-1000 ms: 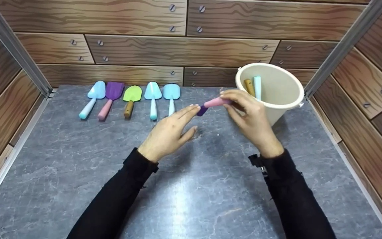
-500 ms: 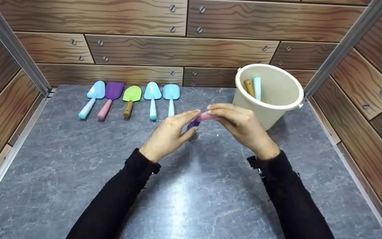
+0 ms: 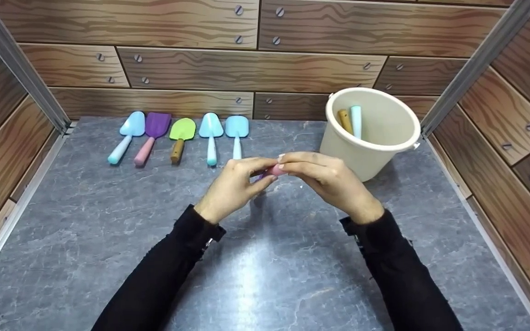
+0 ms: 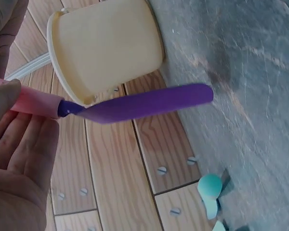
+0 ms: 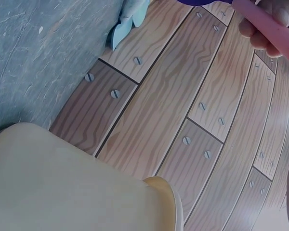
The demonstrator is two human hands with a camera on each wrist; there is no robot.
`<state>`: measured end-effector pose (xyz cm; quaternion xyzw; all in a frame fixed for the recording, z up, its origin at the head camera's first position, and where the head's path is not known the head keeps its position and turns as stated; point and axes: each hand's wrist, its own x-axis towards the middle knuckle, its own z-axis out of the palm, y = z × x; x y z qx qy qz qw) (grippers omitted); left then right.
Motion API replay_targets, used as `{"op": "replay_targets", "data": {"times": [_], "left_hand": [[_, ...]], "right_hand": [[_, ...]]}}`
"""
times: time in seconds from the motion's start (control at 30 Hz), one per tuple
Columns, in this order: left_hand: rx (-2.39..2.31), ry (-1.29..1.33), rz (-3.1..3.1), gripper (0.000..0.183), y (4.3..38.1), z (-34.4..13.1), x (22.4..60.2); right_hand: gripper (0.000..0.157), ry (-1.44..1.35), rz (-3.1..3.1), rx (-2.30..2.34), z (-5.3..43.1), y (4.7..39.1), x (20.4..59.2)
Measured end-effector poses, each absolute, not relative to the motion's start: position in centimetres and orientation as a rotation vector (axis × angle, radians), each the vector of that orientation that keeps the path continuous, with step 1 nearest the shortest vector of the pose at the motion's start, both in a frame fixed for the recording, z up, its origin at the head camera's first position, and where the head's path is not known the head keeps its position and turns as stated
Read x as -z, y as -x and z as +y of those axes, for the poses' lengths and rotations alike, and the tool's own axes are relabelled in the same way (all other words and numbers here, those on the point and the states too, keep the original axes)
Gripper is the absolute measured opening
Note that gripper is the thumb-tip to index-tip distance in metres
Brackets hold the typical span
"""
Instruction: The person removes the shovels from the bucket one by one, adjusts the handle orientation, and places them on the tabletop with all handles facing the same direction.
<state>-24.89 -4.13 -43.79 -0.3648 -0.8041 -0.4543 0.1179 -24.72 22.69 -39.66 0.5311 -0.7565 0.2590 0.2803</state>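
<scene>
Between my two hands is a purple-bladed toy shovel (image 4: 149, 103) with a pink handle (image 3: 276, 170). Its blade points down toward the table in the left wrist view. My left hand (image 3: 233, 186) pinches the handle between thumb and fingers. My right hand (image 3: 331, 181) meets it from the other side, its fingertips at the handle's upper end and its thumb hidden. In the right wrist view the pink handle (image 5: 260, 21) shows at the top right corner. From above, the hands cover most of the shovel.
Several toy shovels lie in a row at the back left, including a purple one (image 3: 158, 124) and a green one (image 3: 182, 128). Behind my right hand stands a cream bucket (image 3: 361, 156) with a brown handle (image 3: 345, 120) and a light-blue handle (image 3: 356, 122) inside. Wood-patterned walls surround the table.
My right hand has moved left and toward me from beside the bucket, bringing the shovel to my left hand. The left fingers have closed on it, and the shovel has tipped blade-down.
</scene>
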Motion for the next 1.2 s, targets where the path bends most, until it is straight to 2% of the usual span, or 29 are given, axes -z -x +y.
{"op": "replay_targets", "data": {"times": [0.27, 0.67, 1.2], "left_hand": [[1.181, 1.132, -2.293, 0.033, 25.0, -4.7, 43.0], [0.991, 1.055, -2.300, 0.030, 25.3, -7.0, 42.4], [1.057, 0.811, -2.249, 0.030, 25.4, -12.1, 41.3]], "right_hand": [[0.039, -1.404, -2.054, -0.689, 22.4, 24.3, 39.4], [0.066, -1.415, -2.215, -0.577, 22.3, 23.6, 39.4], [0.067, -1.358, -2.464, -0.470, 21.7, 23.6, 40.6]]}}
